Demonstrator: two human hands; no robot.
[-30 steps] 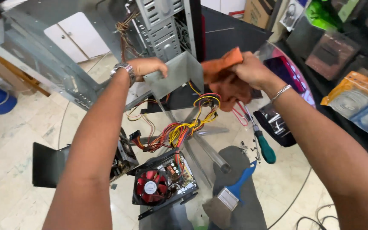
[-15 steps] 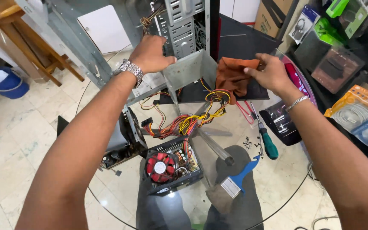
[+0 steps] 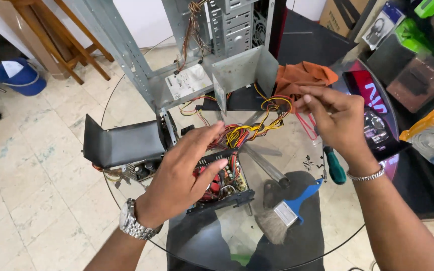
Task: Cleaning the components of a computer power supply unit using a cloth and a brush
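Note:
My left hand [image 3: 187, 170] hovers palm down with fingers spread over an opened power supply [image 3: 222, 185] that has a red fan and a circuit board. It holds nothing. My right hand [image 3: 332, 118] is raised over the glass table, fingers loosely curled and empty, just below an orange cloth [image 3: 302, 75] lying by the computer case. A bundle of yellow, red and orange wires [image 3: 257, 125] runs between my hands from the power supply. A bent grey metal cover [image 3: 242, 70] stands in front of the bare metal computer case [image 3: 227, 30].
On the round glass table [image 3: 287, 150] lie a blue-handled brush [image 3: 290, 208], a green-handled screwdriver [image 3: 335, 170], small screws [image 3: 310, 163] and a black bent cover [image 3: 121, 143]. Packaged goods [image 3: 428, 135] are stacked at right. A wooden stool [image 3: 61, 40] and blue cap [image 3: 18, 78] are on the floor at left.
My right hand let go of the orange cloth, which now lies by the case. My left hand left the grey metal cover and came down over the power supply.

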